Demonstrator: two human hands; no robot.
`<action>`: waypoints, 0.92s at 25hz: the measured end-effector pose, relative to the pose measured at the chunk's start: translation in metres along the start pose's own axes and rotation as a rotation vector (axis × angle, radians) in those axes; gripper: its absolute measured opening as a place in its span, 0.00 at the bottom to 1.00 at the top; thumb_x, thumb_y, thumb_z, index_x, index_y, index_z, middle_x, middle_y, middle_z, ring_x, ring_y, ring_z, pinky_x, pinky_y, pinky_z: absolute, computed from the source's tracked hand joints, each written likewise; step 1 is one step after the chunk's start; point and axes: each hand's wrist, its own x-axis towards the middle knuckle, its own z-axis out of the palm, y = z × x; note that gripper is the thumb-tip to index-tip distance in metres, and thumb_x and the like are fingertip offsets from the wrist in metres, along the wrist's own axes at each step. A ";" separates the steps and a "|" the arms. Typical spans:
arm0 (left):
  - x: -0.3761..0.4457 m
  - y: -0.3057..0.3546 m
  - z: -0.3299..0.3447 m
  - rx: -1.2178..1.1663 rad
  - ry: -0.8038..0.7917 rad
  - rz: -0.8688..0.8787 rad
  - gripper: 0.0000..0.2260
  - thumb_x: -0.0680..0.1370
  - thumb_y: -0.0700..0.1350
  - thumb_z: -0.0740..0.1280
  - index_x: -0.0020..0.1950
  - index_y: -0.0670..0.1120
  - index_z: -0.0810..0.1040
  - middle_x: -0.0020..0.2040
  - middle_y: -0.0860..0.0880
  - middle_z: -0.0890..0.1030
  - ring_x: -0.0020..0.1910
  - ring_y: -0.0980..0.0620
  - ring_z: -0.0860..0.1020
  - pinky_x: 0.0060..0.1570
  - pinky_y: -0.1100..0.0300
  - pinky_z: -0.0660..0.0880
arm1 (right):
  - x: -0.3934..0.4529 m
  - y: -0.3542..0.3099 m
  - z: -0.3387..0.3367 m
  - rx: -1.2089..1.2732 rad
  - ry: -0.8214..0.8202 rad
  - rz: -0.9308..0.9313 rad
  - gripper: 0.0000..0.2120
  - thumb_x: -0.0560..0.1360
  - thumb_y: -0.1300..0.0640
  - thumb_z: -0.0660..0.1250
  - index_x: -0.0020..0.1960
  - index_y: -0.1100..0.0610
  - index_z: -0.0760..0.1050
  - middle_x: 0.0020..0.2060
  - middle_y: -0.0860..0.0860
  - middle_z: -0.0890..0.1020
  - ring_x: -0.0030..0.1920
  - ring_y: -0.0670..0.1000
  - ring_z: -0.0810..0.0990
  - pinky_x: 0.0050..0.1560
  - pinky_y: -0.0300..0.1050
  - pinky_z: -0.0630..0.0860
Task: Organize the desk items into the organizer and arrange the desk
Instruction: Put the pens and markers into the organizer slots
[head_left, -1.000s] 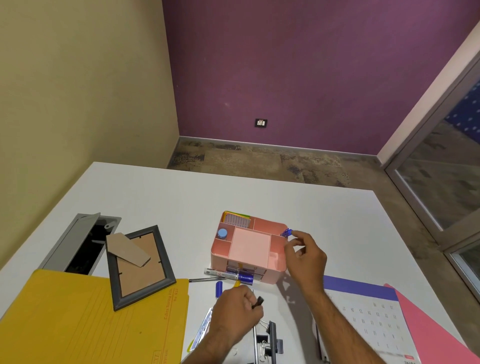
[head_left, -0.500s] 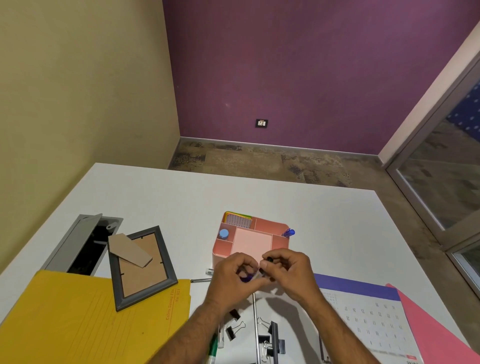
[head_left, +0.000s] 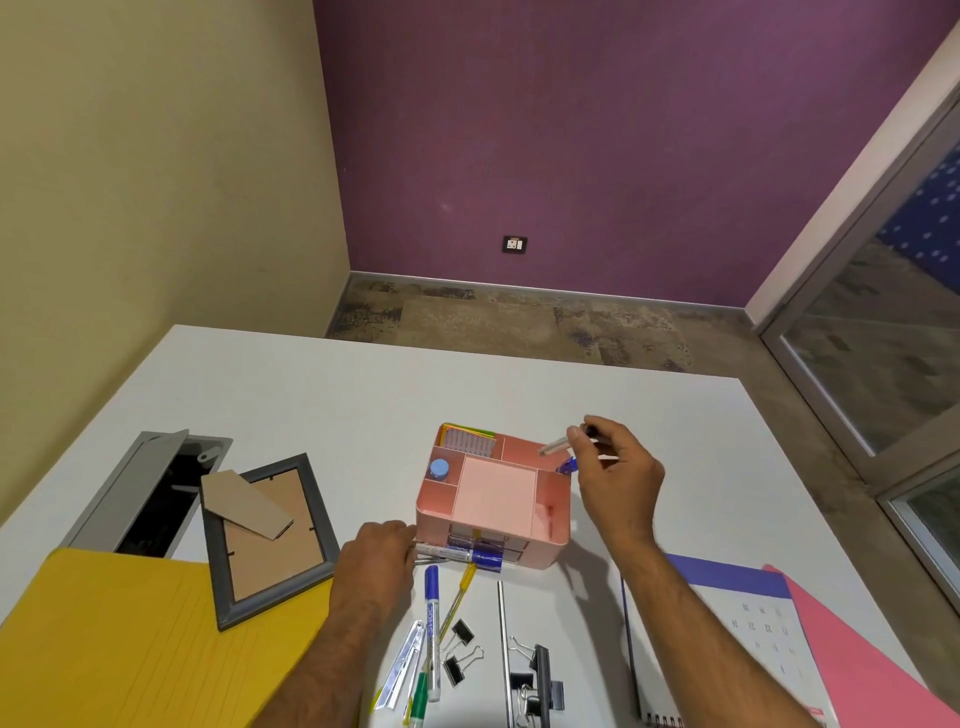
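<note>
A pink organizer (head_left: 493, 519) stands mid-desk with several compartments; a blue pen (head_left: 567, 465) sticks up in its right one, a blue cap (head_left: 439, 469) sits in its left one. My right hand (head_left: 618, 478) pinches a clear pen (head_left: 558, 445) tilted tip-down over the back right compartment. My left hand (head_left: 376, 558) rests on the desk at the organizer's front left corner, fingers curled at the end of a blue marker (head_left: 467, 554) lying against its base; the fingertips are hidden. More pens (head_left: 432, 639) and binder clips (head_left: 460, 652) lie nearer to me.
A grey picture frame (head_left: 270, 535) lies face down on a yellow folder (head_left: 130, 639) at left, beside an open cable hatch (head_left: 140, 488). A calendar (head_left: 727, 644) and a pink folder (head_left: 872, 675) lie at right. A steel ruler (head_left: 503, 649) lies by the clips.
Both hands met in front of the organizer half a second ago. My right hand has since carried the clear pen up over the back right compartment; my left dropped to the marker.
</note>
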 end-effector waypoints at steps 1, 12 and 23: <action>0.000 0.000 0.001 0.036 -0.023 -0.003 0.06 0.76 0.49 0.69 0.52 0.53 0.79 0.50 0.53 0.82 0.48 0.53 0.78 0.45 0.59 0.76 | 0.001 0.003 0.004 -0.081 -0.039 -0.002 0.12 0.74 0.53 0.72 0.56 0.54 0.80 0.48 0.49 0.85 0.47 0.49 0.83 0.45 0.44 0.81; 0.014 -0.010 0.018 0.242 -0.123 0.053 0.16 0.78 0.53 0.65 0.67 0.56 0.72 0.59 0.50 0.77 0.58 0.49 0.73 0.55 0.54 0.72 | 0.001 0.025 0.020 -0.571 -0.222 -0.076 0.07 0.77 0.54 0.67 0.51 0.53 0.83 0.47 0.48 0.85 0.51 0.50 0.75 0.50 0.45 0.76; 0.006 -0.013 0.013 0.191 -0.062 0.121 0.10 0.76 0.50 0.69 0.56 0.52 0.77 0.53 0.51 0.81 0.52 0.50 0.76 0.49 0.55 0.71 | -0.050 0.033 0.001 -0.091 -0.079 -0.039 0.07 0.71 0.64 0.73 0.47 0.55 0.83 0.42 0.45 0.83 0.39 0.47 0.77 0.37 0.31 0.70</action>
